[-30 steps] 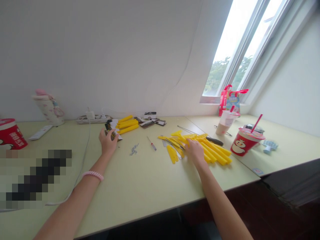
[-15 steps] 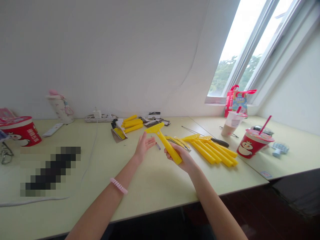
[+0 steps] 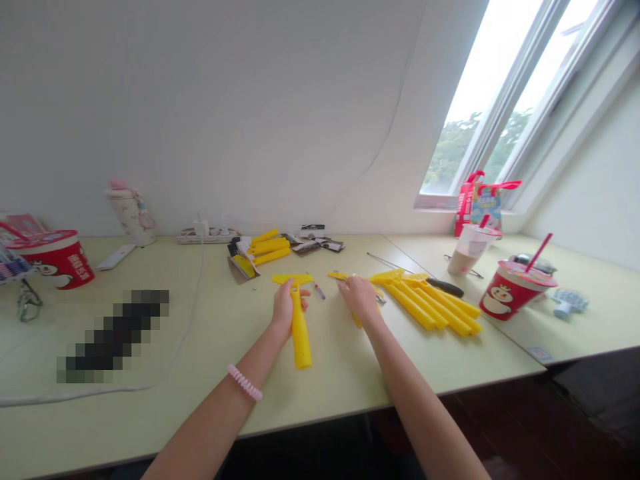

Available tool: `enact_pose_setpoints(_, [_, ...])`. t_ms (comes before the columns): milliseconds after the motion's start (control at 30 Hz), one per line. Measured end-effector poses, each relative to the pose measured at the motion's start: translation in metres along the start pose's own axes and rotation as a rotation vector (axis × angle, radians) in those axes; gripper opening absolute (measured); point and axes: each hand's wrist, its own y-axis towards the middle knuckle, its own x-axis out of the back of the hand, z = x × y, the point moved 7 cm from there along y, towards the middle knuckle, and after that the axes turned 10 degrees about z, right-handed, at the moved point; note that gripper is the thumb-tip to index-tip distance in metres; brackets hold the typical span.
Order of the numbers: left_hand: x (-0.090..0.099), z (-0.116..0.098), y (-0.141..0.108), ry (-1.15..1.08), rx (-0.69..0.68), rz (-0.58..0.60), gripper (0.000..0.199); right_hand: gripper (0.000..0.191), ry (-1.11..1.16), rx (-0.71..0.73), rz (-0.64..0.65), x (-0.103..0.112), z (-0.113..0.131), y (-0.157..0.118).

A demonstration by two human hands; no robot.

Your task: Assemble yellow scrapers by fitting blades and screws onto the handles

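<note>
My left hand is closed around a yellow plastic scraper, whose handle lies on the table pointing towards me. Its wide head sticks out past my fingers. My right hand rests on another yellow scraper, mostly hidden beneath the palm. To the right of that hand lies a pile of yellow scrapers, handles side by side. A small screwdriver lies between my hands, further back.
A bundle of yellow handles and dark packets lie at the table's back, near a power strip. A black-handled tool, drink cups, a red tub and a flask stand around. The table's front edge runs below my arms.
The yellow scraper has passed from my right hand to my left and now lies on the table. My right hand has moved right onto the yellow pieces.
</note>
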Motion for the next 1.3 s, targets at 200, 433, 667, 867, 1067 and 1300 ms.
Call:
enact_pose_setpoints(200, [-0.008, 0.013, 0.0, 0.075, 0.058, 0.062, 0.017, 0.031, -0.236, -0.109, 0.025, -0.018, 0.003, 0.025])
enact_pose_setpoints(433, [-0.006, 0.013, 0.001, 0.078, 0.061, 0.072, 0.014, 0.027, -0.282, -0.073, 0.057, -0.026, 0.016, 0.039])
enact_pose_setpoints(667, [-0.008, 0.015, 0.0, 0.079, 0.079, 0.097, 0.013, 0.027, -0.19, -0.166, -0.093, -0.014, -0.005, 0.026])
enact_pose_setpoints(867, [-0.006, 0.02, 0.004, 0.093, 0.092, 0.124, 0.017, 0.026, 0.517, -0.072, -0.095, -0.008, -0.018, 0.02])
enact_pose_setpoints(1067, [-0.007, 0.022, 0.004, 0.121, 0.099, 0.145, 0.018, 0.013, 1.399, 0.031, 0.162, -0.028, -0.006, 0.022])
enact_pose_setpoints(1300, [-0.009, 0.021, 0.002, 0.115, 0.12, 0.147, 0.018, 0.022, 1.593, 0.087, 0.266, -0.03, 0.005, 0.018])
